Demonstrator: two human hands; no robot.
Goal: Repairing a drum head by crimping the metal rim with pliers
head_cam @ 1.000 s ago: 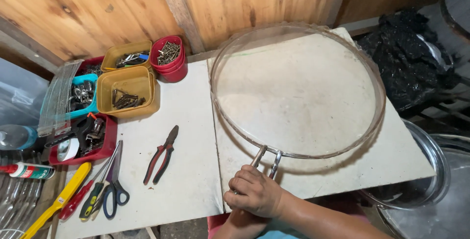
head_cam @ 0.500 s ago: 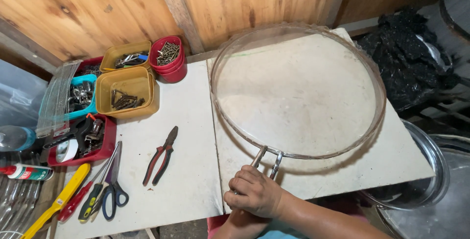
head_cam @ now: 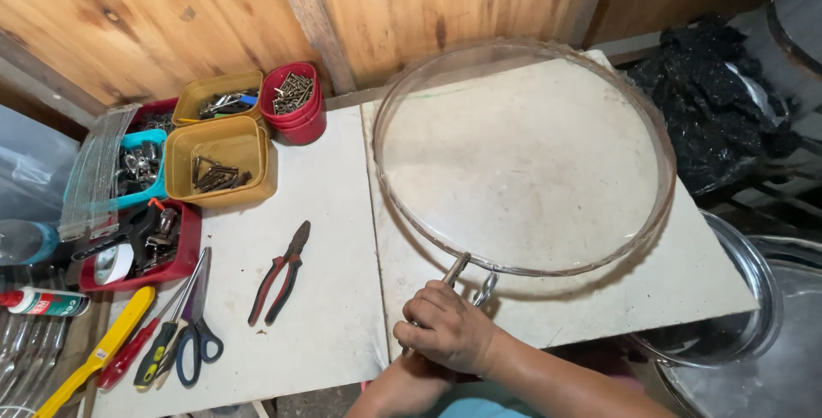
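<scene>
My right hand [head_cam: 449, 332] is closed over the handles of metal locking pliers [head_cam: 462, 271] at the near edge of a white board [head_cam: 702, 289]. The plier jaws clamp the near rim of a large clear round hoop [head_cam: 661, 204] that lies flat on the board. My left hand [head_cam: 398, 388] sits just below the right one at the table's front edge. It is mostly hidden, and its grip cannot be made out.
Red-handled pliers [head_cam: 281, 274], blue-handled scissors [head_cam: 199, 332] and screwdrivers [head_cam: 128, 354] lie on the left board. Yellow tubs [head_cam: 218, 161] and a red bowl [head_cam: 294, 101] hold screws at the back left. A metal basin [head_cam: 753, 298] and a black heap [head_cam: 711, 101] are on the right.
</scene>
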